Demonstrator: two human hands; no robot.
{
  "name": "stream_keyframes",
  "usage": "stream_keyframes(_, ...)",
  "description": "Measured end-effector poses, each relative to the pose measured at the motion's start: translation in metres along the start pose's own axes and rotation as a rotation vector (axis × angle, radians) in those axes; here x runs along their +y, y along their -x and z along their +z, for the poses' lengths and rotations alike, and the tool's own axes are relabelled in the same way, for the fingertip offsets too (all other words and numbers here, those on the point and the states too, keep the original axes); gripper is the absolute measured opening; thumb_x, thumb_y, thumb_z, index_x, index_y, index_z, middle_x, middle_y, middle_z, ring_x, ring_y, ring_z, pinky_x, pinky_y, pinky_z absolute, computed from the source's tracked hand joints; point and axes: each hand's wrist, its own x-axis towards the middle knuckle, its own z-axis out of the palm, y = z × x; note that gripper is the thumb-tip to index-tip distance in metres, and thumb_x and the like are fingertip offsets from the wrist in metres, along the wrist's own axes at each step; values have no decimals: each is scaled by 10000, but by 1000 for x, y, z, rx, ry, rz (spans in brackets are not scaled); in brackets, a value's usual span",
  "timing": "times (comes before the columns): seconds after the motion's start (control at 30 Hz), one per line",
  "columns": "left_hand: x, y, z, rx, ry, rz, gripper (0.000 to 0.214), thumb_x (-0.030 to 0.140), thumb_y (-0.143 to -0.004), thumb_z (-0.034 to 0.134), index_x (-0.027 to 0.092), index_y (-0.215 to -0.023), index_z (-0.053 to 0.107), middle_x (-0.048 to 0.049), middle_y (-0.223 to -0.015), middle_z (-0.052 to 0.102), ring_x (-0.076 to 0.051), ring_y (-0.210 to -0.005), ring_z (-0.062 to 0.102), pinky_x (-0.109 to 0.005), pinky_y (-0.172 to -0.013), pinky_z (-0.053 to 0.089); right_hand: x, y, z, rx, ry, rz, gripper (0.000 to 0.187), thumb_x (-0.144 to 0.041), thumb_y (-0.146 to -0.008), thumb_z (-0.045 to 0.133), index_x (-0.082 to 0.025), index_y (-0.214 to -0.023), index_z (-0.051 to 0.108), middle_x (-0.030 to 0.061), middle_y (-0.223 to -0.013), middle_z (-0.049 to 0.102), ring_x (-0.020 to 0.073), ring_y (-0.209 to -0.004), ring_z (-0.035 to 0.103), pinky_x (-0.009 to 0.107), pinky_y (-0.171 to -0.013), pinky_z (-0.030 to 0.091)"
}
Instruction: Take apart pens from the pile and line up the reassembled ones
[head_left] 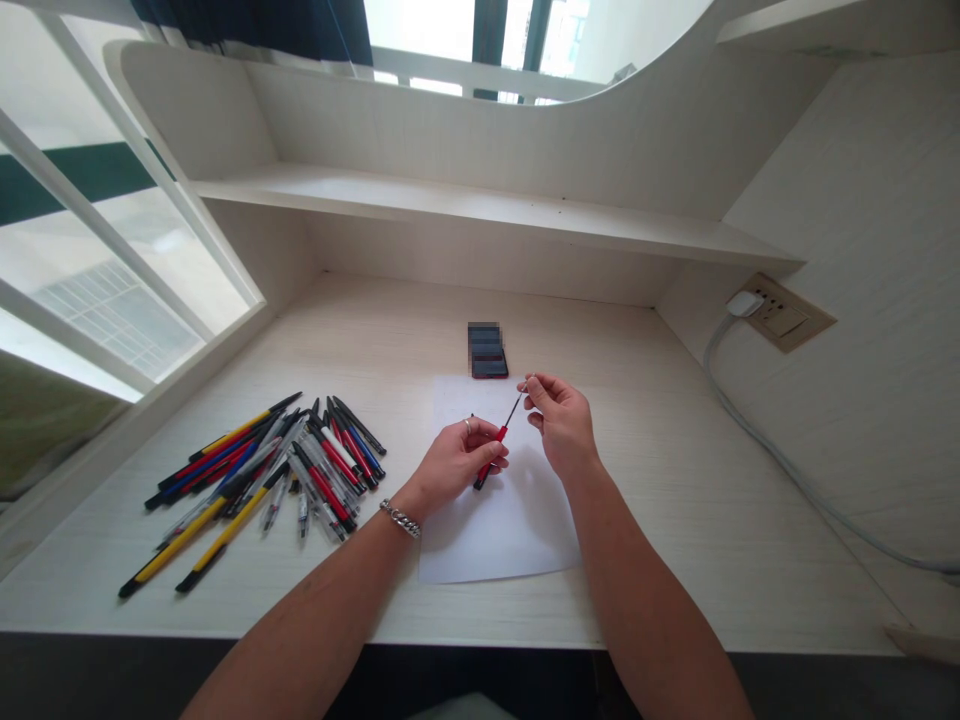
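Note:
My left hand [459, 458] is closed around a red pen barrel [501, 434] with a black lower end, tilted up to the right. A thin dark pen refill [514, 406] sticks out of the barrel's upper end. At the far tip of the refill, my right hand [561, 418] pinches with thumb and forefinger. Whether a small part also sits between those fingertips is too fine to make out. Both hands are above a white sheet of paper [499, 545] lying on the desk.
To the left lies a loose pile of pens [330, 480] in red, blue, black, yellow and clear. A dark phone [490, 366] rests just beyond the paper. At the back is a shelf [465, 208]. A charger cable [780, 460] hangs from the right wall socket [787, 318].

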Motion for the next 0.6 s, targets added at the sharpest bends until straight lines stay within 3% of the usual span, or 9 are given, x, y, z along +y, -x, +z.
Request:
stream_keyframes(0.33,-2,-1,-2,-3,5,15,333,348,-726,754,132,-923,594,-89,-818,701,-181,-706,690,-333,-700,541,0,2,2,-47,61,19,306,-401,-686,736,-164,-866,662,40,-802,671,99,-604,480,217,-466,303)
stream_keyframes(0.6,2,-2,-4,38,49,22,395,343,-703,773,112,-981,614,-99,-803,708,-192,-749,684,-354,-754,535,2,6,8,-257,225,49,260,-405,-708,689,-158,-789,667,38,-748,667,119,-614,528,237,-513,368)
